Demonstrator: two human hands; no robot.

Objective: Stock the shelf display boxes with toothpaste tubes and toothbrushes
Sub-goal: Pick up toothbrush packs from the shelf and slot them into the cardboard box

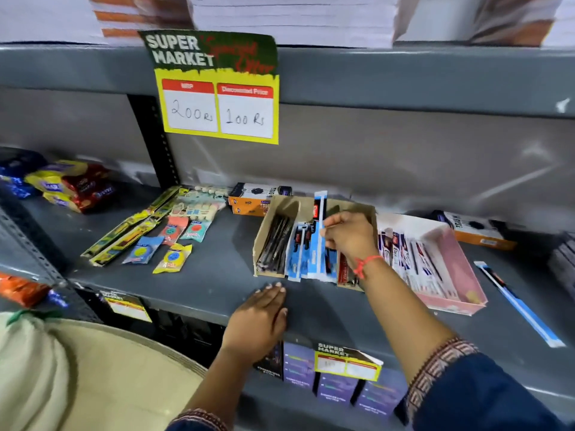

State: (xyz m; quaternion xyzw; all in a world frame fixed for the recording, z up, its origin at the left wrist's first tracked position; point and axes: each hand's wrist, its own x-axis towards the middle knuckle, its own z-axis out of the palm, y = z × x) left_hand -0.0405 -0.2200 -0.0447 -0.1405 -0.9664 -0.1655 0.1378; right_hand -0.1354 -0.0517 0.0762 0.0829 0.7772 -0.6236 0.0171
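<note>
A brown cardboard display box (264,231) stands on the grey shelf (202,284), holding dark and blue packaged toothbrushes in its compartments. My right hand (350,236) is over the box, pinching a blue-and-white packaged toothbrush (319,219) that stands tilted in it. Flat on the shelf's front edge rests my left hand (263,315), fingers together and holding nothing. To the right, a pink display box (463,275) holds several toothpaste tubes (413,262). One loose blue toothbrush pack (519,306) lies on the shelf right of the pink box.
Yellow toothbrush packs (130,228) and small round-item packets (174,241) lie at the shelf's left. Orange-black cartons (255,199) sit behind the boxes. A price sign (217,88) hangs from the shelf above. Snack packets (62,185) lie far left. Purple boxes (336,387) fill the shelf below.
</note>
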